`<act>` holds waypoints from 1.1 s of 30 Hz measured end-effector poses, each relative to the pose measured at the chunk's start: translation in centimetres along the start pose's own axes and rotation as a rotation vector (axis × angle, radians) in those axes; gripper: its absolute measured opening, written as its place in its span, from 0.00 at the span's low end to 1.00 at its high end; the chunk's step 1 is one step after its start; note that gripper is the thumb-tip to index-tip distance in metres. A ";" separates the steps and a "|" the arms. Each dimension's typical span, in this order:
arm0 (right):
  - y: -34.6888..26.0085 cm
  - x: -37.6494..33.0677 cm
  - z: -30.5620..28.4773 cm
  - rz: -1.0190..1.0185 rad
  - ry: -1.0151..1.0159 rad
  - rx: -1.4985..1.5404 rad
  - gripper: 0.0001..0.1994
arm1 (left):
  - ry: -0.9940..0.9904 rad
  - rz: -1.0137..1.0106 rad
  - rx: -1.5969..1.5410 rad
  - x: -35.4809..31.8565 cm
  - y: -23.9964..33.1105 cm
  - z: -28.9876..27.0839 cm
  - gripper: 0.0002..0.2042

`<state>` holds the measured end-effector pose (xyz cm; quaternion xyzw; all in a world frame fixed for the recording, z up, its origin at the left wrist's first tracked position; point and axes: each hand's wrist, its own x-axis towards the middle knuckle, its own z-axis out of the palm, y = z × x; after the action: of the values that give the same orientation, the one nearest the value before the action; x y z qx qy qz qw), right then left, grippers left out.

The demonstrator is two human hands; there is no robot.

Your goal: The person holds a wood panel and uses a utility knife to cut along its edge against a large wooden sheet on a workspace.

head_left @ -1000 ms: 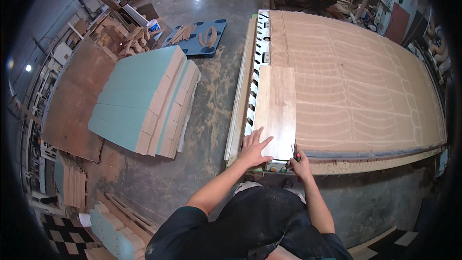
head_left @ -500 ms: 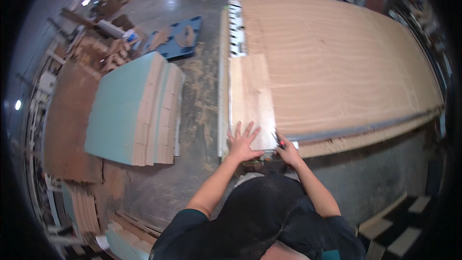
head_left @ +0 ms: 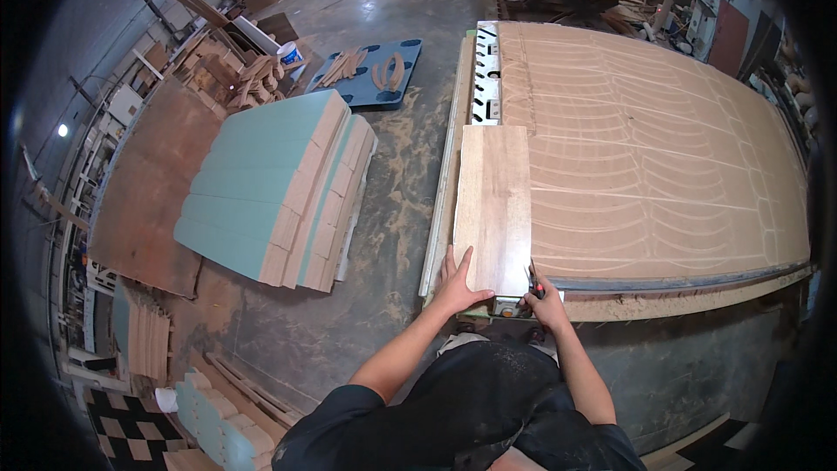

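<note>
A rectangular light wood-grain board lies along the left edge of a large panel-topped bench. At its near left corner is my left hand, thumb and fingers apart, with the fingers along the left side and the thumb at the near edge. My right hand is closed around a small black-and-red hand tool with a narrow dark tip, beside the board's near right corner. The tool's exact kind is too small to make out. A slotted white strip shows beyond the board's far end.
Right of the board spreads a brown sheet marked with curved grooves. Across a dusty aisle on the left stand stacked green-faced panels and a brown sheet. Farther off, a blue pallet carries curved wooden pieces.
My left hand has gone from lying spread on the board's face to its near left corner. The whole view has shifted; my right hand still holds the tool by the near right corner.
</note>
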<state>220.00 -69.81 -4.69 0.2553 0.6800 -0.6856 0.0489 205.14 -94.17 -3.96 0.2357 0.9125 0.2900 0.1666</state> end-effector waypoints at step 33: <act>1.2 -2.1 -5.1 -0.061 0.401 -0.219 0.33 | -0.061 0.229 0.149 1.9 5.7 2.2 0.63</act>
<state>223.76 -65.60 -4.58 0.3589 0.7540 -0.5443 -0.0808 206.42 -88.01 -2.53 0.3588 0.8930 0.2314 0.1423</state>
